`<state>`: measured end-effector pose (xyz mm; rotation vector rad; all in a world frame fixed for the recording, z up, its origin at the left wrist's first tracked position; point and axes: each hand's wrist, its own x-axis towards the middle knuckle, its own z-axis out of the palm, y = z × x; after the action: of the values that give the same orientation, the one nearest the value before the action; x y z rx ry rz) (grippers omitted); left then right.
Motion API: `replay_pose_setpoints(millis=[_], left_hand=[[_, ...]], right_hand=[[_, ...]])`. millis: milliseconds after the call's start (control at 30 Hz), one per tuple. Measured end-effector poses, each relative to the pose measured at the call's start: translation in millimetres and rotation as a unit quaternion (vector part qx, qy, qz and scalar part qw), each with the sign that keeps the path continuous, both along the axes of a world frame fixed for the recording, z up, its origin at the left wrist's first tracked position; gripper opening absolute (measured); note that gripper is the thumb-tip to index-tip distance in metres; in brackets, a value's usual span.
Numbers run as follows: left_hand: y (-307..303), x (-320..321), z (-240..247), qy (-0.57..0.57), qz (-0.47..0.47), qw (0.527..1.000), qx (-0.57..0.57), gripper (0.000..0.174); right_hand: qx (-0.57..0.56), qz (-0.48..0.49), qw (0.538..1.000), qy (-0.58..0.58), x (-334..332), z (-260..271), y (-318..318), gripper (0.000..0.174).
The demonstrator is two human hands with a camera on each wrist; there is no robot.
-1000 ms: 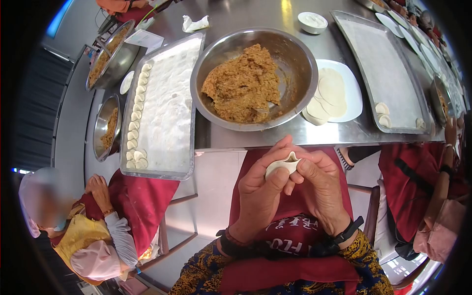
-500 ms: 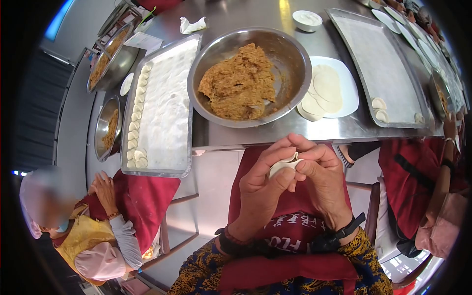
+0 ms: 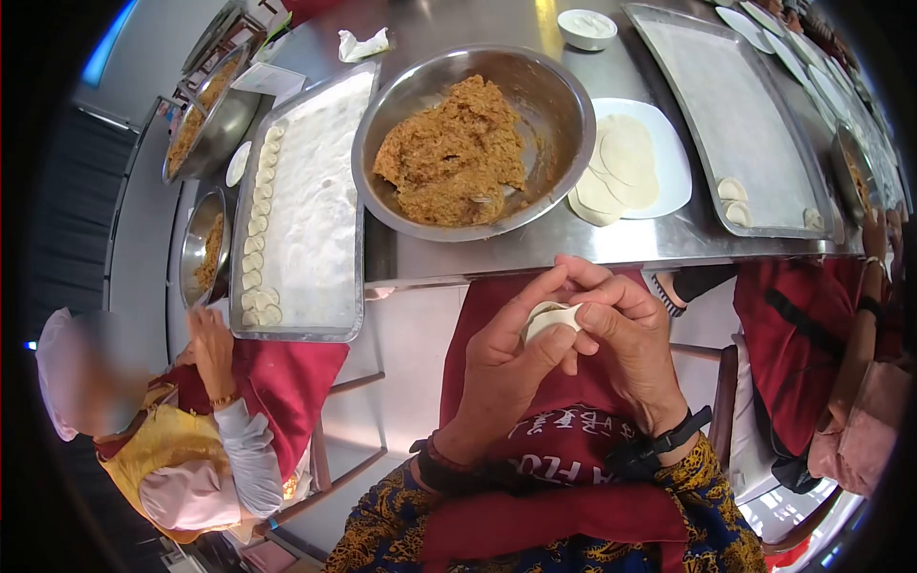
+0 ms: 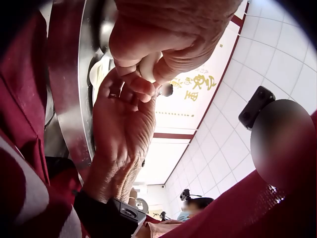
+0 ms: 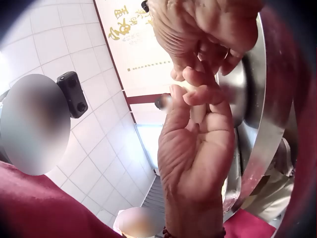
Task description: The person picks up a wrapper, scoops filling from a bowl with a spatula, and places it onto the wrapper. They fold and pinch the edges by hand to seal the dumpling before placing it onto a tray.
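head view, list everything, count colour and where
large bowl: one, steel, table centre
filling: one mound, orange-brown, in large bowl
wrappers: a few, pale, on plate
plate: one, white, right of large bowl
left tray: one, steel, left of large bowl
finished dumplings: over ten, white, along left tray's outer edge
right tray: one, steel, far right
small bowl: one, white, far side
side bowls: two, steel, filling inside, far left
held dumpling: one, white, between both hands
left hand: pinches held dumpling
right hand: pinches held dumpling
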<state>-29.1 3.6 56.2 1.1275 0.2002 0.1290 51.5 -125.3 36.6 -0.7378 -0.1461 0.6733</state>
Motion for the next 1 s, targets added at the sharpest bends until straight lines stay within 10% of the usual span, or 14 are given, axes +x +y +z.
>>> replay_pose_setpoints(millis=[1000], left_hand=[[20,0,9,0.118,-0.174,0.974,0.082,0.044]], right_hand=[[-0.144,0.077,0.978,-0.128,9,-1,-17,0.010]])
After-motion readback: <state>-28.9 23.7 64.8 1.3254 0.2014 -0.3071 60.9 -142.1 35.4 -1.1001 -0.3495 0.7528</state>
